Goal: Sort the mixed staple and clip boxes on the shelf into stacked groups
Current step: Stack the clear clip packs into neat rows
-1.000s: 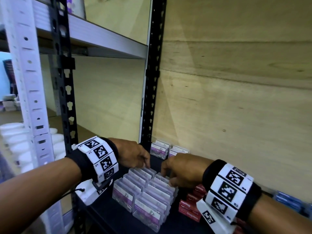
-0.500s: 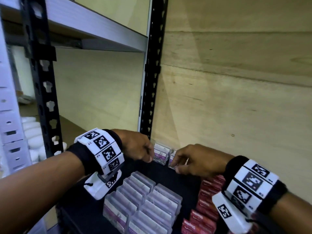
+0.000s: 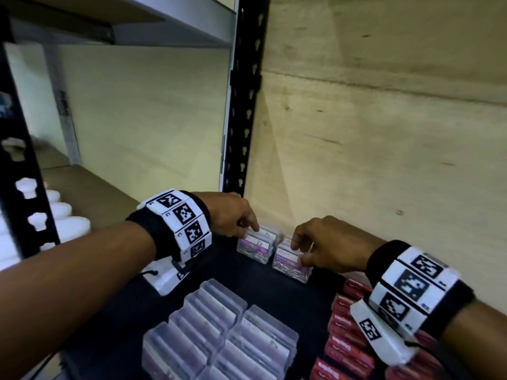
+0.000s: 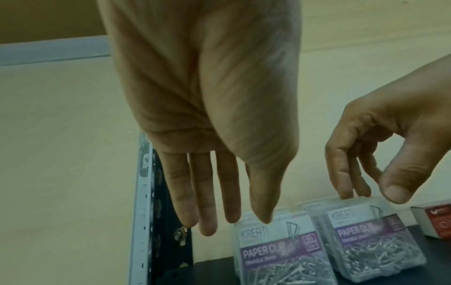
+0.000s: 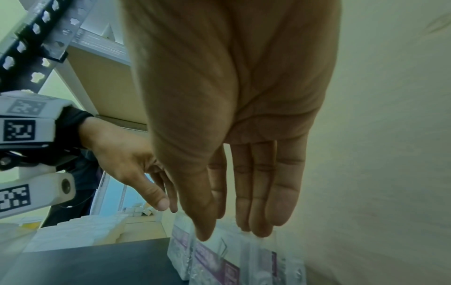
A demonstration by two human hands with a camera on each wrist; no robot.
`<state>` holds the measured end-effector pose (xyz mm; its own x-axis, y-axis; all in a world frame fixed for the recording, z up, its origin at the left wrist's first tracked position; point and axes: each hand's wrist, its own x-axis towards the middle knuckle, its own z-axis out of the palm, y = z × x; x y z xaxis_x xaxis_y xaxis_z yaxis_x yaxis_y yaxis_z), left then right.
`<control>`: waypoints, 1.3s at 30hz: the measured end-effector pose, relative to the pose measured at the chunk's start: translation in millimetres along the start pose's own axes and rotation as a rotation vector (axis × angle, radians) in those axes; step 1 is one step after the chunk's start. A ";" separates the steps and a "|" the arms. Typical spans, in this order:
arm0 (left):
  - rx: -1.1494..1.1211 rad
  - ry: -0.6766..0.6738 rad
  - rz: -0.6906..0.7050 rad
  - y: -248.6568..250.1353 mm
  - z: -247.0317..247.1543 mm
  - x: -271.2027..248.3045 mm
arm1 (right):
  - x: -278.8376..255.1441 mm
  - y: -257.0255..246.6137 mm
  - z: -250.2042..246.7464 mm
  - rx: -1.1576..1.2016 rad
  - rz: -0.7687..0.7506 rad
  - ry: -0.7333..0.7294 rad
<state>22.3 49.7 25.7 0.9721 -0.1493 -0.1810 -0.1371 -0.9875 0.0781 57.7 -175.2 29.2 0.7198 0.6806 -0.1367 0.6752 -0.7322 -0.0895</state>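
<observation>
Two clip boxes (image 4: 280, 248) stand side by side at the shelf (image 3: 274, 292) back. Left hand (image 3: 230, 215), fingers straight, touches left box (image 3: 253, 246); right hand (image 3: 329, 248) fingertips rest on right box (image 3: 290, 267) (thumb just clear).

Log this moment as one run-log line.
phase: reaching rear clip boxes | left hand: straight fingers at left paper clip box top | right hand: fingertips on right paper clip box | boxes: on shelf

Background fittings and clutter
A black slotted upright (image 3: 241, 105) stands beside a pale wooden back panel (image 3: 384, 133), a grey upper shelf board (image 3: 175, 23) juts out overhead, and white rounded items (image 3: 72, 226) sit far left.
</observation>
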 end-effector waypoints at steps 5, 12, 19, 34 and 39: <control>0.014 -0.013 0.002 3.8 2.8 5.5 | 5.8 -2.4 -0.1 -0.057 0.042 -0.016; 0.013 -0.048 -0.005 2.8 4.7 4.0 | 6.9 -4.6 1.6 -0.073 0.057 -0.019; -0.008 -0.104 -0.007 11.5 1.3 -6.6 | 0.1 -5.9 1.3 -0.004 0.043 -0.055; -0.005 -0.179 -0.025 46.7 -6.9 -52.9 | -41.6 -28.2 8.1 0.049 -0.015 -0.094; -0.004 -0.199 -0.036 55.1 -6.0 -71.4 | -57.4 -38.5 10.0 0.039 -0.044 -0.098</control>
<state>-53.5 6.2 48.8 0.9195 -0.1212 -0.3739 -0.1016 -0.9922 0.0719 -11.2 -186.3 30.7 0.6692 0.7073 -0.2279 0.6975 -0.7036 -0.1357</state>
